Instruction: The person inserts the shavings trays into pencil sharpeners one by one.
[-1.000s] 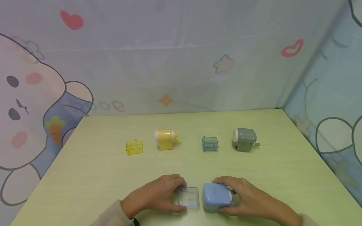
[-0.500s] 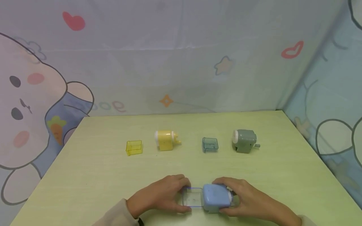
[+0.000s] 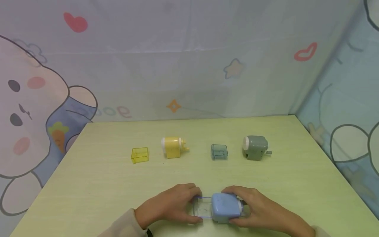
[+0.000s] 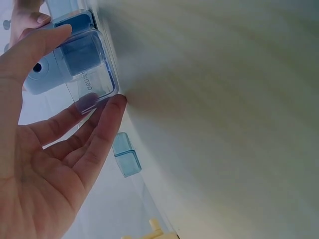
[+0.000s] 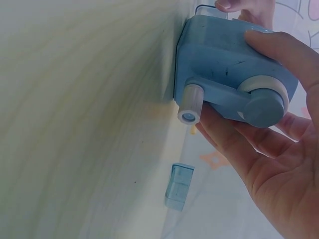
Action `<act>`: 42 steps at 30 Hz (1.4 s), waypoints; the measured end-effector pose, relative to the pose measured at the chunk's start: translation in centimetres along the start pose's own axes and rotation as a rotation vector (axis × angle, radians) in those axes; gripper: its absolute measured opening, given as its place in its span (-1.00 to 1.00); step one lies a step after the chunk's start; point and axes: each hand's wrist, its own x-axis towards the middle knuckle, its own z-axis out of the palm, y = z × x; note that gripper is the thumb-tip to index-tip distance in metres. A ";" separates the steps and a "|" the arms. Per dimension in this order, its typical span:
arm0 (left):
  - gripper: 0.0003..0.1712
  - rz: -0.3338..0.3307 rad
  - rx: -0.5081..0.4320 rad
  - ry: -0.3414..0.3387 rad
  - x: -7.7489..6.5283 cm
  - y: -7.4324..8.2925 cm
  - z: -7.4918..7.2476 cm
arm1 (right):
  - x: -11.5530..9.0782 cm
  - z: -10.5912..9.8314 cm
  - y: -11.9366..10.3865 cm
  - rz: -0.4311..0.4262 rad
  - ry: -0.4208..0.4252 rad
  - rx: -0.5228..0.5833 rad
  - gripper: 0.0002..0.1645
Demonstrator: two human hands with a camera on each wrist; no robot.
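Note:
A blue crank pencil sharpener point(image 3: 225, 206) stands on the table near the front. My right hand point(image 3: 257, 209) grips it from the right, thumb in front and fingers behind; its crank point(image 5: 219, 92) shows in the right wrist view. A clear shavings drawer point(image 3: 203, 207) sits partly inside the sharpener's left side. My left hand point(image 3: 177, 204) holds the drawer's outer end between thumb and fingers. In the left wrist view the clear drawer point(image 4: 92, 74) enters the sharpener's opening, with the thumb on one side and fingertips on the other.
Farther back stand a yellow sharpener point(image 3: 172, 147) and a grey-green sharpener point(image 3: 256, 147). Left of each lies its loose tray, a yellow drawer point(image 3: 140, 155) and a teal drawer point(image 3: 219, 151). A printed cloth point(image 3: 201, 65) hangs behind the table point(image 3: 97, 184).
My left hand has moved right with the clear drawer, from a gap beside the blue sharpener to partly inside it. The right hand and the sharpener have hardly moved.

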 end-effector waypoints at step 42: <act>-0.37 0.047 0.002 -0.011 1.4 1.0 0.4 | 0.0 0.0 -0.1 0.006 0.010 0.000 -0.26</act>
